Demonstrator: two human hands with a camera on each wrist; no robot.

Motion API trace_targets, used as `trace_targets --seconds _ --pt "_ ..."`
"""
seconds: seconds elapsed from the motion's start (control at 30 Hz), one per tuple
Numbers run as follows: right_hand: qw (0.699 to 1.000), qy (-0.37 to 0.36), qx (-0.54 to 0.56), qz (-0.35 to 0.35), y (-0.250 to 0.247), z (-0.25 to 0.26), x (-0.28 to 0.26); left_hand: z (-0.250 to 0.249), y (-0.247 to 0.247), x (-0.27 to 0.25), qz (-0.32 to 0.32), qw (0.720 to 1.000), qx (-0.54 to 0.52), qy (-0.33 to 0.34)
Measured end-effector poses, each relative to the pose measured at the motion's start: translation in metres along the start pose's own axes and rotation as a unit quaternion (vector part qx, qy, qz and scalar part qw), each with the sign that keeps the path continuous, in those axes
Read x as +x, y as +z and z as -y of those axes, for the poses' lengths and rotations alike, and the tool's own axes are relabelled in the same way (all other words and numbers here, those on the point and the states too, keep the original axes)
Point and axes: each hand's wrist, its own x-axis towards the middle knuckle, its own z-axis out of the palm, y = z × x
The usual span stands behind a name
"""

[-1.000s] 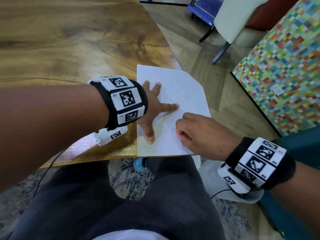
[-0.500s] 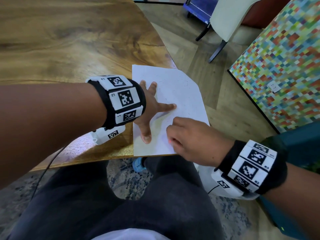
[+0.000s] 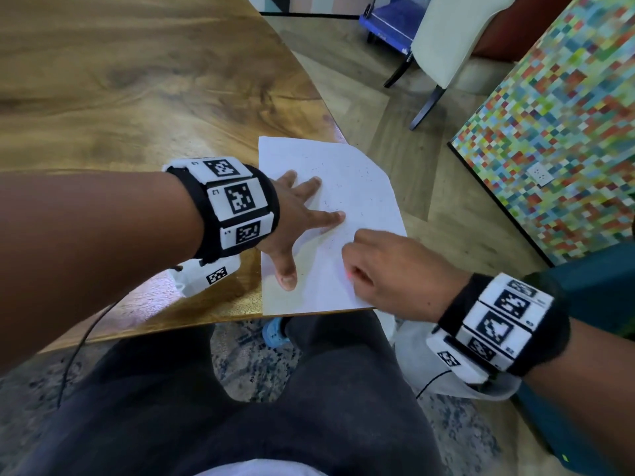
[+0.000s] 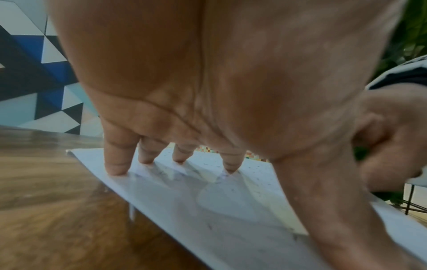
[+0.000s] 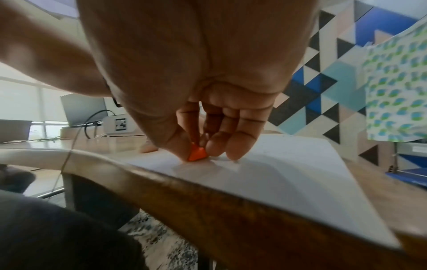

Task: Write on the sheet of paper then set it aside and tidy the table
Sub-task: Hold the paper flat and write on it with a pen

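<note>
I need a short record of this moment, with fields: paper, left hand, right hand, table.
paper: white sheet, flat at the table's corner, faint marks on it
left hand: fingers spread, pressing the sheet down
right hand: pinches a small orange piece against the sheet; what the piece is cannot be told
table: wooden, sheet lies at its near edge

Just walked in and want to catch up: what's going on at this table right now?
A person sits at the wooden table working on a white sheet of paper lying at its near corner. The left hand presses flat on the sheet, fingers spread, pinning it down. The right hand pinches a small orange piece against the paper; whether it is a crayon or an eraser is unclear. Faint marks dot the sheet.
</note>
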Motion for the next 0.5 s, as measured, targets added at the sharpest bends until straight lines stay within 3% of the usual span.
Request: trace_targets --seconds 0.1,0.3,0.4,0.5 --pt "1.0 0.01 0.005 0.008 0.004 -0.003 -0.011 0.0 0.0 0.001 0.002 1.0 0.003 0.002" --pt "0.985 0.163 0.034 -0.046 -0.011 -0.049 0.015 -0.004 -0.001 0.0 0.005 1.0 -0.001 0.008" --pt "0.986 0.16 0.033 -0.039 -0.012 -0.051 0.015 -0.006 -0.002 0.0 0.008 1.0 -0.007 0.009" --pt "0.994 0.095 0.036 -0.028 -0.003 -0.038 -0.003 -0.005 -0.001 0.001 0.009 1.0 -0.016 0.01"
